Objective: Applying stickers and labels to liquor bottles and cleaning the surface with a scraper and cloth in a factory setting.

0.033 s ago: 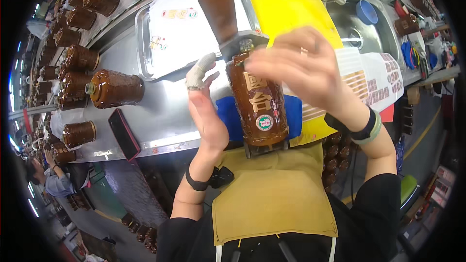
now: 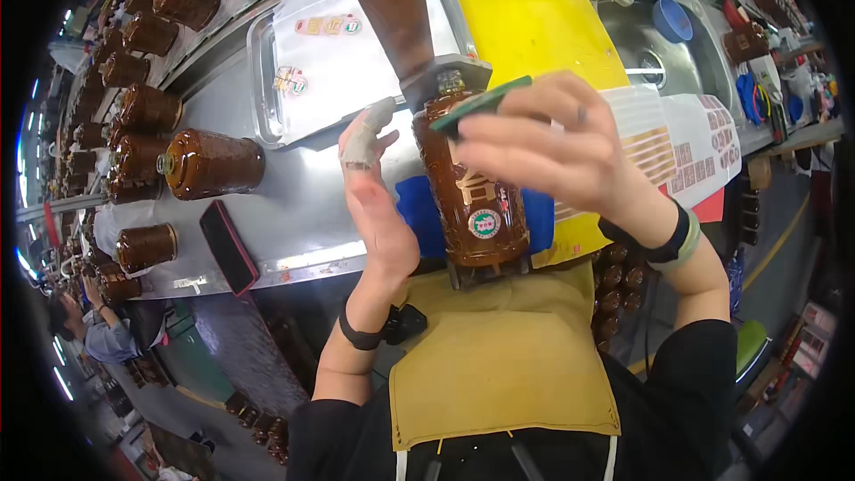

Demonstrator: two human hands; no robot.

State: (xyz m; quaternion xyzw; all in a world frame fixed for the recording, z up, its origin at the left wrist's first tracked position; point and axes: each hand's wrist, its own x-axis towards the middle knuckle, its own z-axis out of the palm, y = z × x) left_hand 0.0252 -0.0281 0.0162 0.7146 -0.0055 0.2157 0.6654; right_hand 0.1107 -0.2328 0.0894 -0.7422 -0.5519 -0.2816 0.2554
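Observation:
A glossy brown bottle (image 2: 454, 236) lies tilted in front of me, its neck pointing away and its base toward my apron. It carries raised gold characters and a round green-and-white badge (image 2: 484, 224). My right hand (image 2: 570, 151) is closed on a flat green scraper (image 2: 485, 104), held over the bottle's upper part and covering some of the characters. To the left of the bottle is my left hand (image 2: 378, 205), open, fingers pointing away, with pale covers on some fingertips. Whether its palm touches the bottle I cannot tell. Blue cloth (image 2: 541, 209) shows on both sides of the bottle.
A metal tray (image 2: 260, 89) with white decal sheets stands at the far left of the bottle. Beyond it is a yellow board (image 2: 534, 18), with a sink (image 2: 712, 44) at right. A phone (image 2: 227, 248) lies near the front edge. More brown bottles (image 2: 218, 165) stand left.
My right hand has come slightly toward me and turned, so the green scraper now shows plainly and the lower characters are partly covered. My left hand has hardly moved.

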